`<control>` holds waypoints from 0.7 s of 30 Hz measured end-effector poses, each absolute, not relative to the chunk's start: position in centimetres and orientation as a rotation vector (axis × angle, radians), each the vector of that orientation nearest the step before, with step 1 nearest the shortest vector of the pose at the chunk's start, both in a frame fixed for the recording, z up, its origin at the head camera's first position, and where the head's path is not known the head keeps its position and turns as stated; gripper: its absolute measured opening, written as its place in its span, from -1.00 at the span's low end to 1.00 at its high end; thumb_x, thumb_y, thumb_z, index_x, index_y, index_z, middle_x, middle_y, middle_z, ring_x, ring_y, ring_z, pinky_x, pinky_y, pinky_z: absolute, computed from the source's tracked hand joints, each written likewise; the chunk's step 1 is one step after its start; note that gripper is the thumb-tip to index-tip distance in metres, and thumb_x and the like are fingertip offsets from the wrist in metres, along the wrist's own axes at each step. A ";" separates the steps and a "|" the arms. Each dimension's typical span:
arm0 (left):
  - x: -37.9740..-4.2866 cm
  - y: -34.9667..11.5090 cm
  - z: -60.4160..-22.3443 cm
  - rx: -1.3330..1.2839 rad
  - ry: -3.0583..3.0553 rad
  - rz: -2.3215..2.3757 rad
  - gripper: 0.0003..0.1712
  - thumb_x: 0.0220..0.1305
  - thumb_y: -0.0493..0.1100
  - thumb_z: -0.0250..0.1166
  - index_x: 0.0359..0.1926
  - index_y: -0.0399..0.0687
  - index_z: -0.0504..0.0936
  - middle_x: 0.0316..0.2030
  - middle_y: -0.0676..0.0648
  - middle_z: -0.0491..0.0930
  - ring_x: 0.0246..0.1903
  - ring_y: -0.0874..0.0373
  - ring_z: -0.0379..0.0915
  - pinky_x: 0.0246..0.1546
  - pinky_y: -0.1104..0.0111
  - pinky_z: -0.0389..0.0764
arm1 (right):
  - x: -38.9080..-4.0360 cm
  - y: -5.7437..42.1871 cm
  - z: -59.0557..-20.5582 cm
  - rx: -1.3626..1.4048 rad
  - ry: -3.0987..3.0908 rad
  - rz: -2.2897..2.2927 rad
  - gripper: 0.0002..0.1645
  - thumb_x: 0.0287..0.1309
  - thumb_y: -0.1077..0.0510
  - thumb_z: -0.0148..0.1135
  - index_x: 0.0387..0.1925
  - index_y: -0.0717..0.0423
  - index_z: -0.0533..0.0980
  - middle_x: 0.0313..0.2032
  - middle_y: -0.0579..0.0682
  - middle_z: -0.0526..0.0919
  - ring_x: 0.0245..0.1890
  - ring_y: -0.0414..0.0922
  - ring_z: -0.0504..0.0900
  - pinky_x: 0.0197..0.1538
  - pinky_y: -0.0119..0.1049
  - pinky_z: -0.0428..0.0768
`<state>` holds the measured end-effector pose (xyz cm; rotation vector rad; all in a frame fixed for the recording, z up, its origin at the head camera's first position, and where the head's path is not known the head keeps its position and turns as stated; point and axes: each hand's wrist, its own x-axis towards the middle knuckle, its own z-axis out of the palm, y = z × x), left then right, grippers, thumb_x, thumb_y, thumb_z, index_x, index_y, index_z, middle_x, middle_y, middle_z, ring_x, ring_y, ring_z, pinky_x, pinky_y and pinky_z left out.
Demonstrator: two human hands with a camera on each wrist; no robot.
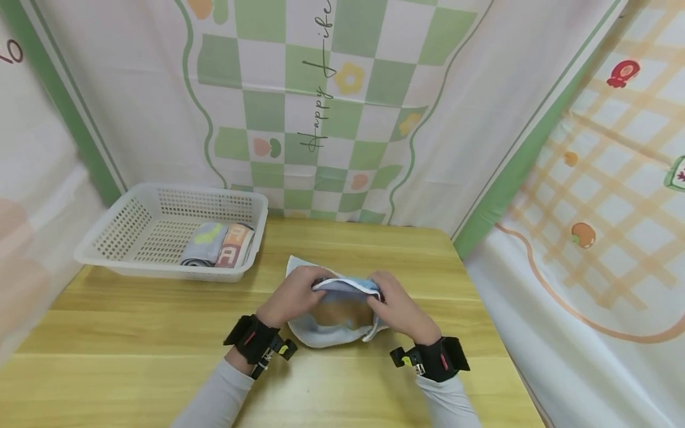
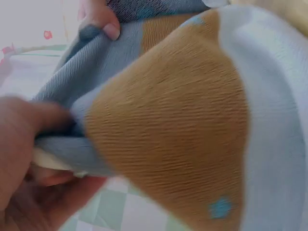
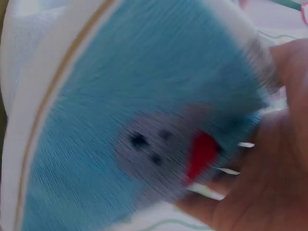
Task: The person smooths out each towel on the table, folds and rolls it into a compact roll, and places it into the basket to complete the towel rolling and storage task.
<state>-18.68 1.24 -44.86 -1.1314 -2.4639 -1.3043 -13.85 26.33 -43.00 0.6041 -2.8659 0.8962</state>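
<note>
Left hand (image 1: 294, 292), right hand (image 1: 402, 307): both pinching blue, white and brown rectangular cloth towel (image 1: 329, 339) | towel: over yellowish wooden worktop (image 1: 160, 333) | advice: draw edge taut, align corners

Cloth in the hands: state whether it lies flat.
Not flat: the left hand and right hand hold an edge of the cloth raised, its surface curving.
</note>
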 end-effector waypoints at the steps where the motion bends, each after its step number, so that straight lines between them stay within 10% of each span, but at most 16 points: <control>1: -18.6 1.1 -44.8 -1.108 -2.442 -1.321 -0.69 0.21 -0.48 0.32 -0.09 -0.12 0.77 -0.24 0.00 0.74 -0.34 0.27 0.59 -0.26 0.43 0.61 | -13.8 26.5 -42.9 0.599 -2.871 0.903 -0.83 0.23 0.29 0.12 -0.14 0.15 0.53 -0.16 0.00 0.51 -0.10 -0.05 0.42 -0.02 -0.12 0.45; 12: -19.5 0.3 -45.4 -0.889 -2.506 -1.135 -0.76 0.30 -0.41 0.31 -0.05 -0.21 0.76 -0.32 -0.08 0.62 -0.40 0.18 0.45 -0.37 0.38 0.51 | -14.8 29.2 -40.8 0.607 -2.861 0.797 -0.39 0.33 0.51 -0.17 0.36 0.29 0.40 0.09 0.29 0.36 0.06 0.14 0.43 0.13 0.06 0.50; 21: -22.1 -0.9 -49.9 -1.018 -2.762 -1.114 -0.91 0.19 -0.14 0.39 -0.45 0.02 0.70 0.00 -0.13 0.66 0.15 -0.19 0.45 0.30 -0.19 0.26 | -15.0 32.5 -40.4 0.583 -2.881 0.813 -0.47 0.33 0.55 -0.06 0.25 0.27 0.53 0.13 0.27 0.60 0.16 0.21 0.57 0.17 0.14 0.55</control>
